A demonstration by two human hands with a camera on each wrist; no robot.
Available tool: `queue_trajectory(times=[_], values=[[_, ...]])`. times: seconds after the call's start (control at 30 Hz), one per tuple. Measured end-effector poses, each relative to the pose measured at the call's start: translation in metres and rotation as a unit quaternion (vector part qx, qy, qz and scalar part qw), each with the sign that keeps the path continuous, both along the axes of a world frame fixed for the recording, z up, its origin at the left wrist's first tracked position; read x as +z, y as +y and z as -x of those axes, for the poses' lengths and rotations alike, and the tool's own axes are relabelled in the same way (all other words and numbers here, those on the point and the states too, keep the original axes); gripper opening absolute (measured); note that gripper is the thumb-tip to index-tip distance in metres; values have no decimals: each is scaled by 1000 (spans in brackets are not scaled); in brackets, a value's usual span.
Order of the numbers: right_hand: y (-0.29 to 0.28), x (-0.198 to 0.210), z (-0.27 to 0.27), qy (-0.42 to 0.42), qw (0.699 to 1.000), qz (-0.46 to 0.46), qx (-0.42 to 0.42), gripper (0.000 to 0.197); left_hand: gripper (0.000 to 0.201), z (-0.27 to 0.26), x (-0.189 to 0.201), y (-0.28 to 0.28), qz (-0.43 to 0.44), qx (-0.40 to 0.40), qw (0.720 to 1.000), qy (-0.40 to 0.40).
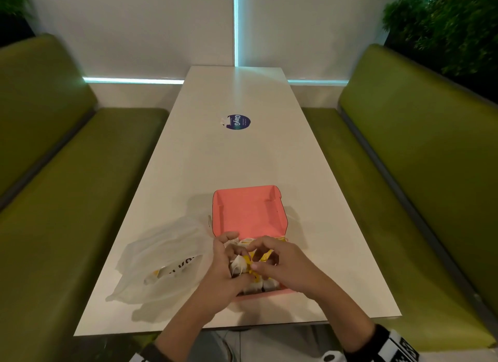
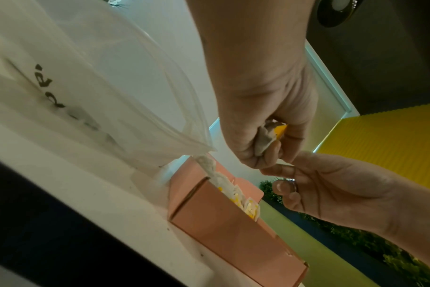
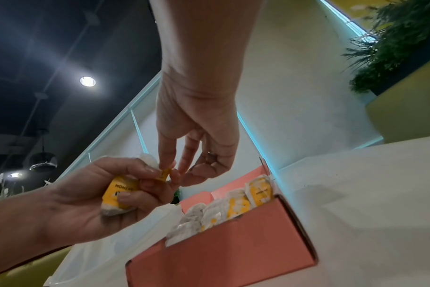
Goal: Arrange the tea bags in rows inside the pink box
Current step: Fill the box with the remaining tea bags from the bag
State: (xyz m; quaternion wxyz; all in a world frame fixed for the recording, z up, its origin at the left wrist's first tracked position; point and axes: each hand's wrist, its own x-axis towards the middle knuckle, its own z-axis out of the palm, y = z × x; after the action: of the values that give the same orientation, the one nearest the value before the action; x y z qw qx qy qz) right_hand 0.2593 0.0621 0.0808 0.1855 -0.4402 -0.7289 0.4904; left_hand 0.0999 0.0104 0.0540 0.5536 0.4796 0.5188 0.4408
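The pink box (image 1: 280,219) stands open on the white table (image 1: 242,159), its lid tilted back. Several tea bags (image 3: 233,205) with yellow tags stand in a row along its near wall. Both hands hover just above the box. My left hand (image 1: 229,264) grips a small bunch of tea bags (image 3: 118,196) in curled fingers. My right hand (image 3: 174,170) pinches a yellow tag (image 3: 165,173) of that bunch between thumb and forefinger. In the left wrist view the left hand (image 2: 265,151) holds a crumpled tea bag (image 2: 268,137), with the right hand (image 2: 282,180) just below it.
A translucent white plastic bag (image 1: 161,262) with more tea bags inside lies left of the box, touching it. A round blue sticker (image 1: 238,122) sits mid-table. Green benches (image 1: 67,200) flank the table on both sides. Plants stand behind the benches.
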Motion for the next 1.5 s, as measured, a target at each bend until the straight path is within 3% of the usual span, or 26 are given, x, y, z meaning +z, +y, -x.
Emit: queue_trajectory(times=[0.2, 0.33, 0.47, 0.57, 0.73, 1.0, 1.27, 1.43, 1.5], values=[[0, 5, 3, 62, 996, 68, 1, 30, 78, 1, 2, -1, -14, 15, 998, -54], [1, 9, 4, 98, 991, 94, 13, 39, 87, 2, 2, 1, 7, 18, 990, -139], [1, 5, 5, 103, 990, 84, 47, 30, 89, 1, 3, 3, 39, 10, 970, -240], [0, 1, 6, 127, 988, 89, -4, 18, 84, 0, 2, 4, 58, -2, 961, -270], [5, 0, 2, 162, 977, 99, -94, 6, 44, -1, 5, 0, 62, 1, 977, -206], [9, 2, -5, 176, 968, 162, -76, 13, 14, -1, 4, 0, 84, 81, 977, -181], [10, 8, -9, 234, 941, 226, -90, 22, 20, 0, -2, 7, 101, 249, 954, -136], [12, 7, -8, 215, 944, 224, -110, 24, 4, 1, 3, 4, -1, 212, 975, -67], [11, 6, -7, 200, 947, 224, -113, 25, 25, 2, 1, 2, -70, 151, 986, -9]])
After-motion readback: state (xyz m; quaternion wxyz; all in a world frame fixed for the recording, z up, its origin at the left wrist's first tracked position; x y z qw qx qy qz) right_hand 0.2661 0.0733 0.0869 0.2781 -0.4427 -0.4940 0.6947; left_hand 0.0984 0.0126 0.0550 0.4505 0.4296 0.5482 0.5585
